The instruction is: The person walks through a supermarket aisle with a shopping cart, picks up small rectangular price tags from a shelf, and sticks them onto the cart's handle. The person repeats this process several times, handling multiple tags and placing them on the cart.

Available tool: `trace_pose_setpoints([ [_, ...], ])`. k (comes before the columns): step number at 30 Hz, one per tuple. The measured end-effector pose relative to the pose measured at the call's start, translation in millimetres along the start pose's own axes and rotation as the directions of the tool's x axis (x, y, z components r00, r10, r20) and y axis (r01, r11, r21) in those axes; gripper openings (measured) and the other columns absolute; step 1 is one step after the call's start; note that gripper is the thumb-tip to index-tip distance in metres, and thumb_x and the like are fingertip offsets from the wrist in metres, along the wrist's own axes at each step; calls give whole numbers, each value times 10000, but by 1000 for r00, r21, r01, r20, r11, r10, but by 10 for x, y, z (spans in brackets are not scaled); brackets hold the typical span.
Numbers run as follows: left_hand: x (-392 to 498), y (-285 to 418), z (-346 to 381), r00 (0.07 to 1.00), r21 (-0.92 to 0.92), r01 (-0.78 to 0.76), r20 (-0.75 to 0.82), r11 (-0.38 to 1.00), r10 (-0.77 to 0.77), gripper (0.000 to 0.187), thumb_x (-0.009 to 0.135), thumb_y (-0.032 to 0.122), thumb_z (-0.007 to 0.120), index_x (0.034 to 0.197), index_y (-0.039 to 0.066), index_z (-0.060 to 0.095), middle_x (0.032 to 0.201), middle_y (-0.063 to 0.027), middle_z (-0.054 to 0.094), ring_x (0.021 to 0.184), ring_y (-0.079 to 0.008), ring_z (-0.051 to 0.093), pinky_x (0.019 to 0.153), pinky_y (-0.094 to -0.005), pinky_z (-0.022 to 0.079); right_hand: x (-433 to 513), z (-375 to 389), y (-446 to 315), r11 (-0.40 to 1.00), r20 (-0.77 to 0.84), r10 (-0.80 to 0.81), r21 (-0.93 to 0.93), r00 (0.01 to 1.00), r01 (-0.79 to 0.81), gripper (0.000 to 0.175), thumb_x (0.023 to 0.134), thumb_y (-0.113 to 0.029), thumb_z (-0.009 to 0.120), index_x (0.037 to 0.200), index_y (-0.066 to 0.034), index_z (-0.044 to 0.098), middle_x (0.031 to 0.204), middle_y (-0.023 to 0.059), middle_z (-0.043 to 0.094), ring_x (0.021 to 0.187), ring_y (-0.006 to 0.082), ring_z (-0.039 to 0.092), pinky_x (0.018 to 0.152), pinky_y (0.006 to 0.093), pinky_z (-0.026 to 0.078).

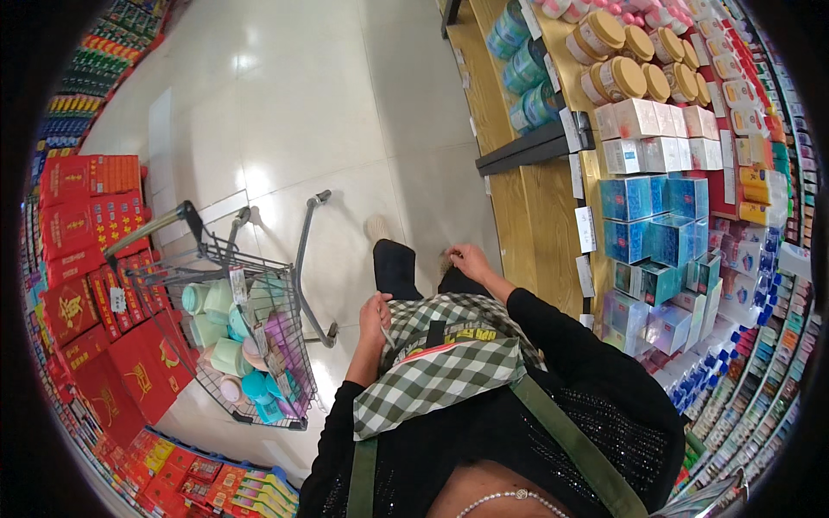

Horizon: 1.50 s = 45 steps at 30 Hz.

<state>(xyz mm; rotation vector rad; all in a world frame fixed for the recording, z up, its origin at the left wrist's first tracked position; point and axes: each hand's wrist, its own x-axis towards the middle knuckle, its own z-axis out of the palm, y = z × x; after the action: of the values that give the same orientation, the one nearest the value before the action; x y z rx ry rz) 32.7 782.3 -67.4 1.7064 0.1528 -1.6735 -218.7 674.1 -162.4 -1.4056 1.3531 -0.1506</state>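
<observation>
A green-and-white checked apron [447, 385] with dark green straps lies over my black clothes. My left hand [375, 320] is at the apron's left edge, fingers curled around what looks like a thin pale cord. My right hand [467, 260] is raised beyond the apron's far right side, thumb and fingers close together; whether something thin is between them cannot be told. To the left of my left hand stands a wire shopping cart [304, 362] holding several plastic bottles [230, 356] in pale green, teal, pink and purple.
Red gift boxes [68, 233] are stacked left of the cart. Boxed goods [129, 479] fill a low display at the lower left. On the right, a wooden shelf [547, 226] carries blue boxes [625, 197], white boxes [631, 120] and gold-lidded jars [625, 78]. Tiled floor [311, 116] stretches ahead.
</observation>
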Motion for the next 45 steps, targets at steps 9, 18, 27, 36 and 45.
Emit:
trace_pose_setpoints([
  [9,798,782,198,993,8,44,111,999,-44,273,912,270,461,887,22,572,494,27,341,370,-69,302,343,-226,234,481,-109,568,792,-90,506,443,858,-420,172,828,-127,562,977,-57,614,810,24,625,661,116,592,581,259,476],
  [18,1396,394,593,957,81,269,87,960,-276,259,913,261,480,879,22,573,493,29,347,387,-72,320,363,-221,237,1224,-131,1666,322,-90,840,877,535,-357,185,823,-152,603,1003,-112,587,859,14,615,718,129,590,590,266,477],
  [27,1916,-283,677,878,187,469,4,863,-478,262,912,251,463,876,15,572,506,28,339,391,-60,302,357,-210,212,1977,369,2632,30,-14,926,999,377,-38,236,784,-149,631,1008,-96,583,878,28,579,739,165,580,619,314,487],
  [36,1994,-247,829,797,183,600,-51,779,-602,276,916,273,460,929,12,546,484,34,292,388,-84,282,376,-240,226,2329,122,3231,-147,66,943,962,327,231,706,808,-412,628,1329,-57,309,1283,132,378,927,208,491,830,357,428],
  [45,2066,-189,1108,818,130,560,67,818,-571,281,911,275,469,943,7,542,511,30,344,393,-74,300,374,-225,238,2626,28,3395,-164,16,904,935,427,313,700,793,-533,582,1323,-137,353,1230,77,425,959,181,491,846,330,417],
])
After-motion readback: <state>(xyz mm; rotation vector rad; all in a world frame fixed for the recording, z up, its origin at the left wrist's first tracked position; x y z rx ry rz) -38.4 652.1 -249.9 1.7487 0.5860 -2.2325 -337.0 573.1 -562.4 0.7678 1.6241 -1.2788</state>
